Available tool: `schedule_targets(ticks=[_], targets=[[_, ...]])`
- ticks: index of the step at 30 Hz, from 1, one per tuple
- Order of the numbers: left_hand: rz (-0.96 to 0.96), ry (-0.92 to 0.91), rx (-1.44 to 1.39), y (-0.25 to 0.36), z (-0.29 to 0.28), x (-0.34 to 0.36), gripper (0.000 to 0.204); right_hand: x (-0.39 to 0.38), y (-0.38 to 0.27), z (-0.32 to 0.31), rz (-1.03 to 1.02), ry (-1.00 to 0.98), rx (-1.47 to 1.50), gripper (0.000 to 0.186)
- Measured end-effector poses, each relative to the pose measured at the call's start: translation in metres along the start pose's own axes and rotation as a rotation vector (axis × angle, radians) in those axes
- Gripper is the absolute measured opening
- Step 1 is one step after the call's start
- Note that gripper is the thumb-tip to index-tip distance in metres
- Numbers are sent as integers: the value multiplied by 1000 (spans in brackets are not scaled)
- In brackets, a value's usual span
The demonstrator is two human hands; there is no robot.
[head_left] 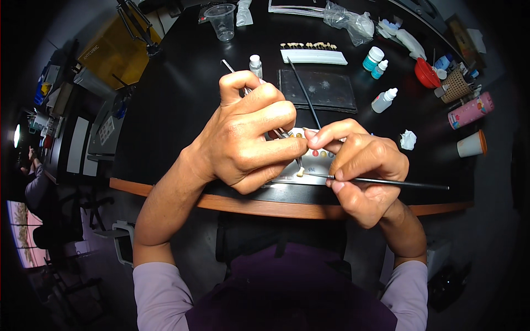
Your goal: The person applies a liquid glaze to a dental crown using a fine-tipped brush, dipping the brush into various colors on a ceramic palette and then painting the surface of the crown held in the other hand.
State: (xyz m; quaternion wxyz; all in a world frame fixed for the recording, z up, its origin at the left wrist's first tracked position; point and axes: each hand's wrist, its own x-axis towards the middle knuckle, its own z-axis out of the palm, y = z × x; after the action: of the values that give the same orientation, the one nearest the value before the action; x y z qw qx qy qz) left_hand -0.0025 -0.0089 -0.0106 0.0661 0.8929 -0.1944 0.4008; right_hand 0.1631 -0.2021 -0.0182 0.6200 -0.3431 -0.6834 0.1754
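My left hand (248,132) is closed around metal tweezers (227,66), which slant down through the fingers. At their tip is a small cream-coloured piece, shaped like a dental crown (300,172). My right hand (369,165) pinches a thin, dark-handled brush (411,182), its fine tip pointing left at the crown; I cannot tell whether they touch. The fingertips of both hands meet above a pale palette (318,165) with small red, yellow and bluish dabs, partly hidden by the hands. Behind them, a second brush (303,88) leans across a dark slab (337,96).
A white strip (314,57) with a row of tooth-shaped pieces stands behind the slab. Small bottles (385,100), a crumpled tissue (408,139), a paper cup (471,144) and a pink flask (470,110) stand on the right. A clear cup (222,23) is at the back.
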Motion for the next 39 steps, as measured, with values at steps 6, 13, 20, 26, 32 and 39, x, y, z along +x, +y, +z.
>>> schedule_targets(ticks=[6,13,20,26,32,39], targets=[[27,-18,90,8,-4,2,20,3,-3,2,-27,-29,-91,22],[33,-30,53,5,-5,3,19,3,0,6,-38,1,-140,22],[-35,-55,-200,-2,-6,2,21,3,-2,11,-11,123,-51,19],[-94,-74,-390,-3,-3,1,18,5,1,7,-43,74,-7,14],[-72,-72,-367,-4,-3,2,18,4,0,8,-28,61,-7,14],[5,-68,-170,-1,-11,4,25,2,0,8,-19,38,-27,16]])
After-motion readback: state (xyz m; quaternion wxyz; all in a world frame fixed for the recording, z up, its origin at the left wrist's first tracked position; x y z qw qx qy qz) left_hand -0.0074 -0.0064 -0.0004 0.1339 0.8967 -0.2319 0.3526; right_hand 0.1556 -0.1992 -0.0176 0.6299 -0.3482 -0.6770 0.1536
